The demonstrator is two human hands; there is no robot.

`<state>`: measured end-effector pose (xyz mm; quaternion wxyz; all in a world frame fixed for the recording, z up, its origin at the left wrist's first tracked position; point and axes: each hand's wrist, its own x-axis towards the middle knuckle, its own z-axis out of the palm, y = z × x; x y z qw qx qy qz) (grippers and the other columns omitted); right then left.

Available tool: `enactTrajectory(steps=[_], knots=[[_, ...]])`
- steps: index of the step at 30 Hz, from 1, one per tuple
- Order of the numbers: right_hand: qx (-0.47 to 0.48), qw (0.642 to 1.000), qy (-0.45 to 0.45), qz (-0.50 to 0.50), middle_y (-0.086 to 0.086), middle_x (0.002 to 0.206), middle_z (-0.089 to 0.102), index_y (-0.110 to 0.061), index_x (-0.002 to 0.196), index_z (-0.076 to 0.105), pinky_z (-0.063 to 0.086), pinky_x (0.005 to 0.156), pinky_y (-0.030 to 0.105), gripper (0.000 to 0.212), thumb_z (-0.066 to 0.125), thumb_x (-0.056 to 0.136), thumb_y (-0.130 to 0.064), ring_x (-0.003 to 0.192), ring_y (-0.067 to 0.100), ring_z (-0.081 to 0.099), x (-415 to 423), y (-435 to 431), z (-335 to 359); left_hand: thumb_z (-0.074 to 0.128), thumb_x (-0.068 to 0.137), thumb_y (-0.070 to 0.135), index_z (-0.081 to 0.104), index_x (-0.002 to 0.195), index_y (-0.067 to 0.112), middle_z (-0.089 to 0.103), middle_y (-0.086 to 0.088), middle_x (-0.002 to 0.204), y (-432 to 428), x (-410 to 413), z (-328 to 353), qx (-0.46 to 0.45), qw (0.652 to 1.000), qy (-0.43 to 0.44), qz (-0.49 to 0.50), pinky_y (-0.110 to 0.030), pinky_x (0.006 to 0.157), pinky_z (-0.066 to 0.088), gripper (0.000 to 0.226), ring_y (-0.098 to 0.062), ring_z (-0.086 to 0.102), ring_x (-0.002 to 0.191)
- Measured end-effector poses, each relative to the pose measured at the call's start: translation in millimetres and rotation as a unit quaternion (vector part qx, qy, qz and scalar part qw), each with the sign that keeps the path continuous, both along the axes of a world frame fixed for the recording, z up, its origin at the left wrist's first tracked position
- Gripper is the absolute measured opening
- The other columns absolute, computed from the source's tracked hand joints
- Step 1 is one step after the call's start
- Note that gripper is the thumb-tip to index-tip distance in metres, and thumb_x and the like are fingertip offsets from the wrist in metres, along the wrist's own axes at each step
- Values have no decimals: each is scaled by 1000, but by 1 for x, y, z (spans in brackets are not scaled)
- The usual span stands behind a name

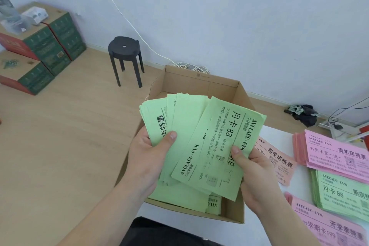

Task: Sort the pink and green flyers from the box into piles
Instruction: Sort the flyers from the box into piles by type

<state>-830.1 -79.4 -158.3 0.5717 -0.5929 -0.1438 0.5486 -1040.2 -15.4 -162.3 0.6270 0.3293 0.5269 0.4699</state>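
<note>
Both forearms reach in from six o'clock. Left hand grips a fanned bundle of green flyers, thumb pressed on top. Right hand pinches the front sheet's edge at four o'clock of the fan, thumb on its face. They hold the fan over the open cardboard box, and more green sheets lie on its bottom. At three o'clock of the box, on a white tabletop, lie a single pink flyer, a pink pile, a green pile and, toward five o'clock, a second pink pile. A black stool stands at eleven o'clock and stacked cartons at ten.
</note>
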Motion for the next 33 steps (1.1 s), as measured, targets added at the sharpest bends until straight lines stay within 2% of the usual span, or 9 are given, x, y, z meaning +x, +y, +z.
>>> enactTrajectory(steps=[5,9,17,20,23,26,28,30,33], knots=[[12,999,-1,45,12,115,77,-10,121,71,65,77,42,27,53,103,-1,104,31,76,-2,1,3,66,100,6,72,115,15,80,-3,109,-2,4,-3,-8,1000,0,-20,-38,79,61,19,-24,77,101],[21,998,-9,57,11,119,76,-13,127,68,60,83,48,30,51,105,-2,109,32,74,-3,2,5,75,93,5,75,115,19,75,-8,121,-3,9,-2,-1,999,1,-40,-49,91,60,26,-27,75,107],[38,997,3,61,10,122,75,-9,128,67,64,82,41,29,54,103,-4,111,30,73,-5,1,6,83,81,-3,71,119,16,80,-2,109,-4,11,-7,-13,999,26,-39,-43,86,61,44,-23,77,101],[20,999,2,32,11,119,76,-6,124,70,63,78,41,27,54,102,-2,109,30,74,0,1,4,89,79,11,66,125,23,77,2,118,5,-3,-20,-21,992,100,-75,-44,89,62,52,-18,75,104],[13,1000,-9,23,12,114,78,-6,118,72,64,70,38,26,53,102,0,101,29,77,9,1,5,86,80,41,44,148,29,55,13,148,6,-15,-23,6,951,278,-137,-39,111,48,81,-3,55,132],[16,999,-25,27,12,112,78,-7,114,74,63,69,35,24,54,102,-1,99,29,77,12,3,8,68,94,48,46,149,26,49,10,150,0,-15,-12,145,893,409,-118,-37,116,40,63,-9,44,141],[22,999,-33,38,12,113,78,-6,115,73,64,72,36,24,54,102,-1,101,29,77,9,4,8,63,91,59,66,129,28,66,17,122,-7,-3,5,92,934,286,-193,-28,99,48,49,-4,62,113],[23,998,-42,48,13,114,78,-6,117,73,63,77,41,24,55,102,-1,103,31,76,5,5,8,61,93,64,72,95,13,60,10,82,-11,7,5,49,952,173,-246,-30,75,43,52,-16,52,72],[8,998,-59,25,12,115,78,-8,118,74,59,89,51,24,57,101,-2,106,33,75,8,4,7,60,99,52,69,99,-1,65,-3,84,-9,11,0,53,970,114,-206,-35,76,41,54,-20,49,73]])
